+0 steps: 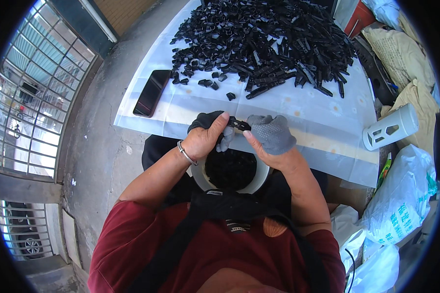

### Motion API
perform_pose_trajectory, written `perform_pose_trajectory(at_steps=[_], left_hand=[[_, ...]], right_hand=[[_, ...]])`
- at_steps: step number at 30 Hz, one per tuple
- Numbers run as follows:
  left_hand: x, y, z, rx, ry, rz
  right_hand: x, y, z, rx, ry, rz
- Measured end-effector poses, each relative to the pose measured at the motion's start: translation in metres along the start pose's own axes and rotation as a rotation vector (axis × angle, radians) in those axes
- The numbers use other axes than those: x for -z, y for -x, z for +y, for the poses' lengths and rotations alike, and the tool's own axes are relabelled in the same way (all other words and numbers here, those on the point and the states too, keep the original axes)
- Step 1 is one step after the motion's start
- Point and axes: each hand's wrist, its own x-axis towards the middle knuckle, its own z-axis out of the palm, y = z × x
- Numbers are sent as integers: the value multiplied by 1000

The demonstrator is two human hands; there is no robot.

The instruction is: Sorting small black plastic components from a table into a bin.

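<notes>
Black part (238, 124), pinched by left hand (206, 133) and right hand (272, 136), could be dropped into the bucket (263, 172) if grip is loosened.

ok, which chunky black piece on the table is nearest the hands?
The lone piece, just beyond the left hand; the others lie farther back, in or by the pile.

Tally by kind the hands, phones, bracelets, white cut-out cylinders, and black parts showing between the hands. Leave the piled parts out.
Hands: 2 (left hand, right hand)
Phone: 1
Bracelet: 1
White cylinder: 1
Black part between the hands: 1
Total: 6
</notes>
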Motion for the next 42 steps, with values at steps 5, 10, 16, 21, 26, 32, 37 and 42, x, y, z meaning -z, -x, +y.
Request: perform_pose_trajectory(at_steps=[5, 10, 16, 21, 26, 32, 37, 42], left_hand=[[3, 2, 12, -7, -125, -44], [-1, 3, 7, -344, -432, -17], [2, 4, 20, -55, -66, -81], [4, 5, 20, -95, -141, -59], [3, 5, 27, -98, -216, -91], [-2, 7, 16, -328, -561, 16], [6, 12, 20, -245, -660, -87], [29, -19, 13, -430, -1002, 134]], right_hand=[[0, 0, -1, 31, 96, -38], [-2, 3, -2, 247, 313, 25], [6, 3, -8, 181, 122, 190], [9, 3, -10, 84, 260, 6], [8, 0, -11, 126, 361, -32], [-14, 1, -10, 249, 365, -16], [-32, 2, -6, 331, 181, 91], [-5, -18, 16, -35, 163, -81]])
